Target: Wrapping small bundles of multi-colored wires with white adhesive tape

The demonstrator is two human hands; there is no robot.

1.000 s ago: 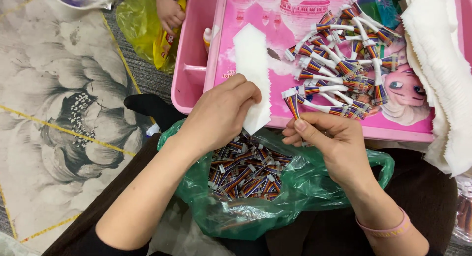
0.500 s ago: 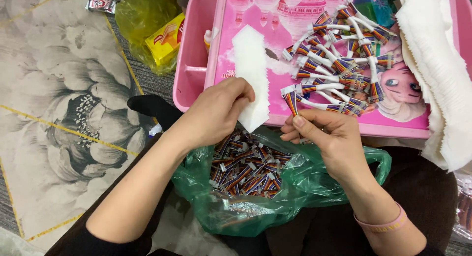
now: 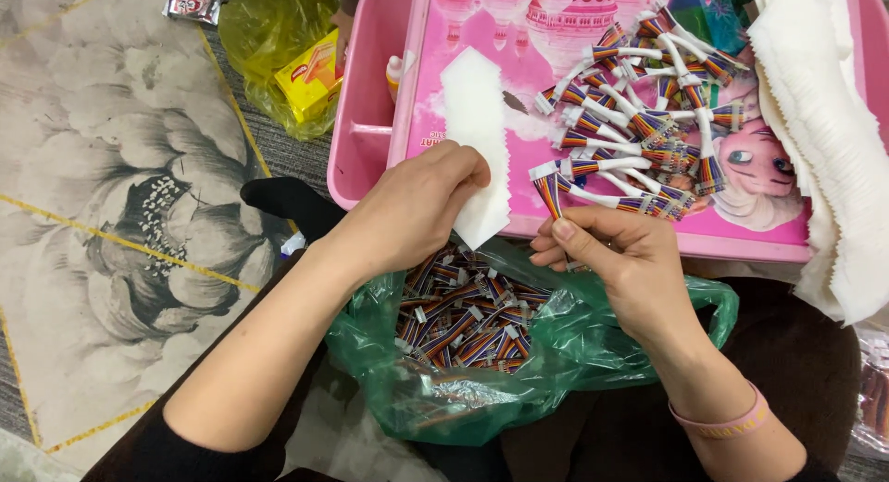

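Note:
My left hand (image 3: 414, 209) pinches the lower edge of a white cloth strip (image 3: 475, 130) that lies on the pink tray (image 3: 370, 102). My right hand (image 3: 619, 260) grips one short cable with rainbow-coloured wires and a white connector (image 3: 548, 187), held upright at the tray's near rim. A pile of similar cables with white sleeves (image 3: 648, 112) covers the tray's middle. Below both hands, an open green plastic bag (image 3: 556, 352) on my lap holds several more rainbow cables (image 3: 463, 320).
A stack of white cloths (image 3: 820, 130) hangs over the tray's right side. A yellow plastic bag with a yellow box (image 3: 292, 61) lies on the patterned floor mat (image 3: 102, 195) at left, beside a small wrapper (image 3: 192, 8). A small bottle (image 3: 395, 75) stands in the tray's side compartment.
Both hands stay almost in place, the left on the cloth and the right on the cable. Another person's hand, seen by the yellow bag a second ago, has gone from that spot.

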